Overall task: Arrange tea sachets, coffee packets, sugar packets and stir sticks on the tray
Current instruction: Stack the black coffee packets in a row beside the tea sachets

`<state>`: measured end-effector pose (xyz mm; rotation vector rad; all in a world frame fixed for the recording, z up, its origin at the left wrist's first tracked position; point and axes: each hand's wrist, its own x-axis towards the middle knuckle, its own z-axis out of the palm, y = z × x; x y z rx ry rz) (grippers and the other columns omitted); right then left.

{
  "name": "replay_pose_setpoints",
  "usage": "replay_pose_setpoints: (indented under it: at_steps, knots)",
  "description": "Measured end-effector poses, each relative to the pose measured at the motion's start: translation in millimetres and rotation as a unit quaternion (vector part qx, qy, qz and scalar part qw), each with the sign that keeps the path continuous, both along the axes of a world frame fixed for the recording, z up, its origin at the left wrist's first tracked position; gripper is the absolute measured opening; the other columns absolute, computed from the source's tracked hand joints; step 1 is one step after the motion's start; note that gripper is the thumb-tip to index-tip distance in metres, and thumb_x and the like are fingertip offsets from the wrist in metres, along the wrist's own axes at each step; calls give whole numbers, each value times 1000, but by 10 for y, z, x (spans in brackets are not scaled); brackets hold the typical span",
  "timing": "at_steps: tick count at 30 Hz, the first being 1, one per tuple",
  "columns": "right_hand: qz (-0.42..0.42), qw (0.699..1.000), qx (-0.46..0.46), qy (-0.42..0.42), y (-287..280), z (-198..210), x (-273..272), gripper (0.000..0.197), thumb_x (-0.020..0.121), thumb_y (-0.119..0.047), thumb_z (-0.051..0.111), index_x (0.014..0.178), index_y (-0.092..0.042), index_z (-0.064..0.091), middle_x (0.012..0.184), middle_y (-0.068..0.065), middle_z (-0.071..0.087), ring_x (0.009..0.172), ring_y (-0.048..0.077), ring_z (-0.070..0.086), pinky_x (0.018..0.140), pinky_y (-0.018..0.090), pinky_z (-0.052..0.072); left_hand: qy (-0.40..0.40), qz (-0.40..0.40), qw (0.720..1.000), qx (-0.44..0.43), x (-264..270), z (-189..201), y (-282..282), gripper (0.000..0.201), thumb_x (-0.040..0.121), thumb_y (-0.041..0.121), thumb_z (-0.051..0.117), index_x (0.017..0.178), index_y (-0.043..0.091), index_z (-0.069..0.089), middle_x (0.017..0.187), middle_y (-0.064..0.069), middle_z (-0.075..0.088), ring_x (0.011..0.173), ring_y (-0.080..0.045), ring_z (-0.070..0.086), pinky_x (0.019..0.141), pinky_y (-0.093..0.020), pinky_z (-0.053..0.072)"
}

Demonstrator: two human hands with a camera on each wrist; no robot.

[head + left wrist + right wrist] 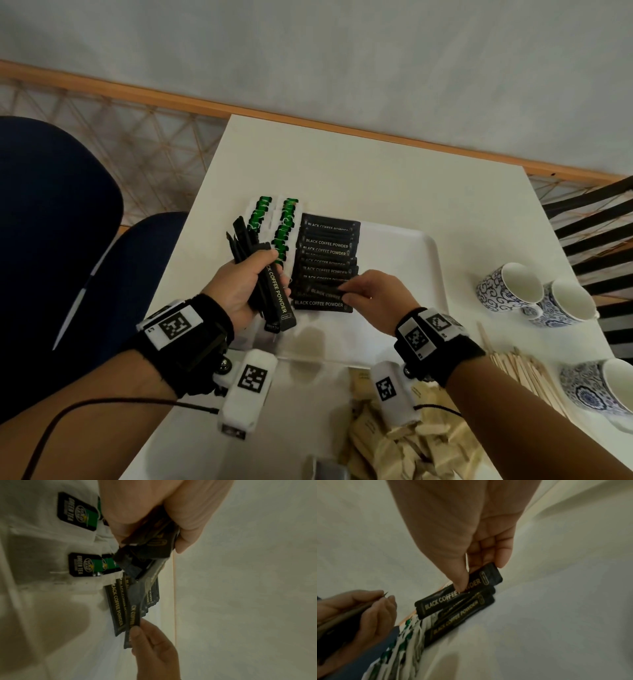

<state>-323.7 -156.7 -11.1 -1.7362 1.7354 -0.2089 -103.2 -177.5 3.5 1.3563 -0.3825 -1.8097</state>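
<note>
**Mia:** What is the left hand (245, 284) doing?

**Ben:** Its fingers are curled tight round a bunch of black coffee packets (265, 284). It holds them up over the left side of the white tray (411, 260).

**Mia:** And the right hand (371, 294)?

**Ben:** It pinches one coffee packet (458, 592) between thumb and fingers, right at the near end of the coffee row (327, 260).

**Mia:** Where is that row?

**Ben:** On the tray, going from the far edge toward the near edge. The packets lie across, each one partly over the next.

**Mia:** What are the green things?

**Ben:** Green tea sachets (274, 228). They sit in two rows just left of the coffee row, at the tray's left edge.

**Mia:** Where is the sugar?

**Ben:** The tan sugar packets (411, 442) lie in a heap on the counter (342, 164), by its near edge, off the tray. The wooden stir sticks (524, 373) lie to their right.

**Mia:** Anything else?

**Ben:** Three blue and white cups (510, 287) stand along the counter's right edge.
</note>
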Motion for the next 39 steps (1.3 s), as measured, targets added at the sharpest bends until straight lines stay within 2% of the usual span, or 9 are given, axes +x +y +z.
replay_pose_setpoints:
  at_steps: [3,8,14,18,23,27,32,35,39]
  knots:
    - [33,998,27,42,44,-1,5,21,88,-29,60,106,-33,71,92,-17,56,94,9,57,83,21,42,14,3,1000,7,0,26,2,14,93,15,55,83,5,57,60,-4,58,55,-19,59,59,-33,58]
    - [65,994,22,86,61,-5,133,21,87,-31,60,105,-35,70,103,-16,64,94,7,57,81,22,44,20,-2,1000,6,9,48,-16,11,91,10,47,89,6,56,72,-8,59,70,-23,61,66,-38,55]
    - [71,992,-30,103,9,-83,243,15,87,-34,60,100,-34,67,89,-13,51,86,9,54,72,23,41,-14,-16,1000,10,45,-20,-55,11,93,7,49,92,2,58,78,-12,63,73,-24,63,77,-41,54]
    - [58,991,-44,111,-6,-102,248,14,86,-36,61,99,-34,65,91,-13,55,87,9,54,69,23,38,-44,-19,999,7,54,-89,-68,25,91,7,56,114,0,62,91,-12,66,79,-25,65,69,-37,53]
    - [71,988,-55,123,-21,-136,228,16,86,-38,60,100,-32,64,97,-8,59,92,14,56,71,25,41,-39,-13,999,10,25,-89,-71,27,89,3,60,115,0,63,90,-11,68,75,-24,66,52,-31,55]
    - [42,992,-94,75,-11,-155,189,14,86,-41,61,95,-31,65,92,-10,53,89,10,50,74,24,40,-38,-18,999,10,-2,-97,-66,30,88,4,60,118,0,63,98,-14,69,79,-25,68,56,-33,56]
    - [18,994,-80,-79,-10,27,287,25,96,-42,47,93,-27,66,81,-11,60,79,9,56,74,29,46,-26,-35,999,-5,-79,-76,-20,19,89,3,58,106,2,66,93,-12,71,79,-25,69,68,-36,55]
    - [-6,988,-29,-151,14,93,378,11,90,-37,60,95,-32,68,77,-14,68,73,2,63,75,24,53,-14,-46,999,-9,-118,-50,10,18,89,5,59,105,3,66,94,-15,70,80,-26,69,71,-37,55]
    - [-39,989,-35,-141,-7,102,297,10,88,-28,63,93,-33,70,75,-6,69,64,11,62,69,32,56,9,-33,999,-5,-71,-24,-17,9,89,6,59,95,13,62,84,-12,67,73,-22,66,73,-38,55]
